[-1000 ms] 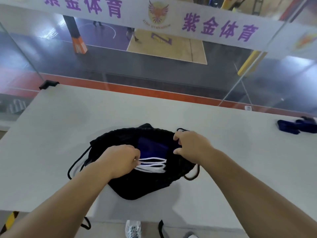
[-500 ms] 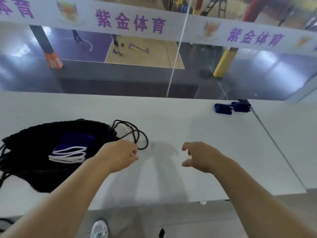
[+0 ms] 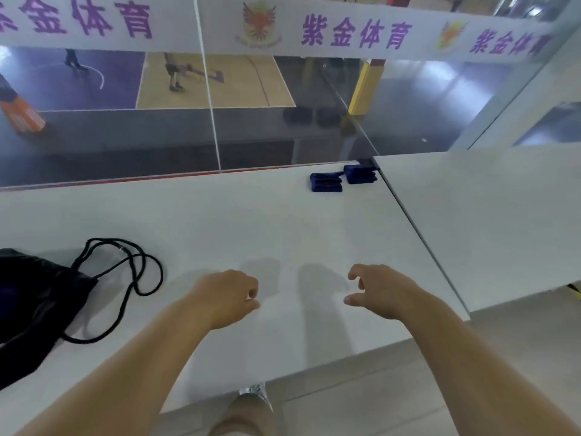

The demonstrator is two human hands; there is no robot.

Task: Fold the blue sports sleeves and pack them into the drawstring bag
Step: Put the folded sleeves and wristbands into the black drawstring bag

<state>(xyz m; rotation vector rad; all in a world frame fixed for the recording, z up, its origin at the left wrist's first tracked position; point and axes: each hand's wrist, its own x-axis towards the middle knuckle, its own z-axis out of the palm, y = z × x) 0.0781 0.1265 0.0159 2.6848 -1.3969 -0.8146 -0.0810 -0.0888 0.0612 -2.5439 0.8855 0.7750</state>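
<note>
The black drawstring bag (image 3: 34,306) lies at the left edge of the white table (image 3: 257,221), its black cord (image 3: 132,272) looped out to the right. Two folded blue sports sleeves (image 3: 326,182) (image 3: 360,174) sit side by side at the far edge of the table, by the glass. My left hand (image 3: 226,297) hovers over the table middle, fingers loosely curled, holding nothing. My right hand (image 3: 380,291) hovers beside it with fingers apart, also holding nothing. Both hands are well short of the sleeves and to the right of the bag.
A second white table (image 3: 490,221) adjoins on the right, with a dark seam between them. A glass wall (image 3: 188,121) rises at the far edge, with a sports court below. My knee and the floor show under the near edge.
My view has swung right: the bag has slid to the left edge and the blue sleeves sit nearer the centre. Both hands left the bag's mouth and now hover over bare table.
</note>
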